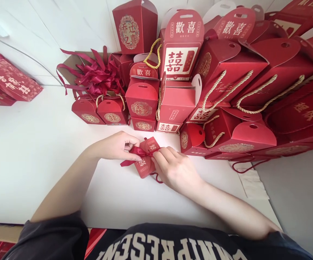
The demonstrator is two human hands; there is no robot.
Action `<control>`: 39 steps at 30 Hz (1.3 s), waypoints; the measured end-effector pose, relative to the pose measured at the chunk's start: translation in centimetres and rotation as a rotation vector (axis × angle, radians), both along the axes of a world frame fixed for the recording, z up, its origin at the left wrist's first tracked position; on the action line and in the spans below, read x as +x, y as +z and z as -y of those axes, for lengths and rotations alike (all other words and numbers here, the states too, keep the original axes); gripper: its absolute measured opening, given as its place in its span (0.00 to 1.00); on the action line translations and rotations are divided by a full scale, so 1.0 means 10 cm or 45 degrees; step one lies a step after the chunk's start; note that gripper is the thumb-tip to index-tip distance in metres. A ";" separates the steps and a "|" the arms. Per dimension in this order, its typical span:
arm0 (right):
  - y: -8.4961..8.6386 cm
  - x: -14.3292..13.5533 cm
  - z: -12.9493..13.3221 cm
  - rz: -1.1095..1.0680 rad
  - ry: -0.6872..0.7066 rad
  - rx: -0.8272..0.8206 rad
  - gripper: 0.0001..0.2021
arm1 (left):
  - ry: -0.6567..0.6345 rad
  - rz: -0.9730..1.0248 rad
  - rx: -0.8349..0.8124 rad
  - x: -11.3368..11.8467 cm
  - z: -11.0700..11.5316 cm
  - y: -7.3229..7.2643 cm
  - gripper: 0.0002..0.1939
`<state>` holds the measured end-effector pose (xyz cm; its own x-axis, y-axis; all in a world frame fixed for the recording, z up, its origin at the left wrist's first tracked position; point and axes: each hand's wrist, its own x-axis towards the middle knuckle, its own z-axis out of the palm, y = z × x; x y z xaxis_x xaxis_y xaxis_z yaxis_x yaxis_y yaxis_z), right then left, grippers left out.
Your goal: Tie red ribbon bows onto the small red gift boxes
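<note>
A small red box (146, 167) with pale printed characters lies on the white table (113, 191) in front of me. A dark red ribbon (138, 151) runs across its top, bunched into loops near the middle. On the box's left side, my left hand (119, 145) pinches the ribbon between thumb and fingers, and a ribbon end sticks out below it. My right hand (176, 168) is closed on the ribbon at the right side, its fingertips partly hidden. A dark red cord loop (157, 177) shows beneath the box near my right hand.
Stacked red gift boxes (141, 99) with gold rope handles stand along the back and right. An open box of loose red ribbons (99, 74) is at the back left. More red boxes (13, 83) lie at far left, and pale papers (254, 184) at the right.
</note>
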<state>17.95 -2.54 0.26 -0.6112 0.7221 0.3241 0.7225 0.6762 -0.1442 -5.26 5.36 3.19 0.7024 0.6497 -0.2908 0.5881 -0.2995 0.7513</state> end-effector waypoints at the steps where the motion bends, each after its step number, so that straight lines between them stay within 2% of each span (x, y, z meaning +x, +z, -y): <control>1: 0.00 0.02 -0.01 0.003 -0.008 0.000 0.12 | 0.004 0.006 0.023 0.00 0.00 -0.01 0.21; 4: 0.09 0.11 -0.04 -0.030 -0.071 -0.115 0.14 | 0.043 0.013 0.113 0.04 0.01 -0.02 0.25; 8: 0.25 0.20 -0.07 -0.002 -0.135 -0.495 0.17 | 0.083 0.006 0.192 0.11 0.04 -0.02 0.27; 10: 0.31 0.21 -0.08 0.072 -0.129 -0.603 0.17 | 0.071 0.012 0.214 0.13 0.04 -0.03 0.26; 16: 0.36 0.23 -0.08 0.357 -0.059 -0.619 0.15 | 0.095 0.042 0.258 0.16 0.01 -0.11 0.27; 19: 0.42 0.34 -0.07 0.450 0.047 -0.711 0.16 | 0.093 0.071 0.198 0.14 0.00 -0.10 0.27; 21: 0.48 0.44 -0.07 0.399 0.077 -0.774 0.17 | 0.084 0.083 0.103 0.11 0.02 -0.05 0.22; 23: 0.52 0.50 -0.09 0.215 0.004 -0.790 0.16 | 0.131 0.122 0.035 0.06 0.06 0.02 0.13; 24: 0.52 0.52 -0.11 0.086 -0.047 -0.772 0.14 | 0.190 0.136 0.046 0.03 0.10 0.05 0.15; 26: 0.48 0.50 -0.17 -0.174 -0.080 -0.708 0.10 | 0.332 0.098 0.156 -0.02 0.18 0.09 0.23; 29: 0.34 0.42 -0.27 -0.406 0.095 -0.638 0.04 | 0.449 -0.111 0.349 -0.11 0.34 0.09 0.21; 31: 0.23 0.37 -0.33 -0.466 0.202 -0.674 0.04 | 0.486 -0.207 0.379 -0.16 0.44 0.05 0.19; 35: 0.08 0.32 -0.42 -0.589 0.295 -0.767 0.03 | 0.530 -0.143 0.216 -0.20 0.60 -0.08 0.17; 39: 0.00 0.33 -0.48 -0.689 0.300 -0.903 0.08 | 0.548 0.175 -0.025 -0.19 0.70 -0.22 0.18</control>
<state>21.23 2.24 0.26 -0.6619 0.7368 0.1378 0.2906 0.4216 -0.8590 -7.21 -1.62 0.99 0.4022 0.8865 -0.2288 0.5503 -0.0343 0.8343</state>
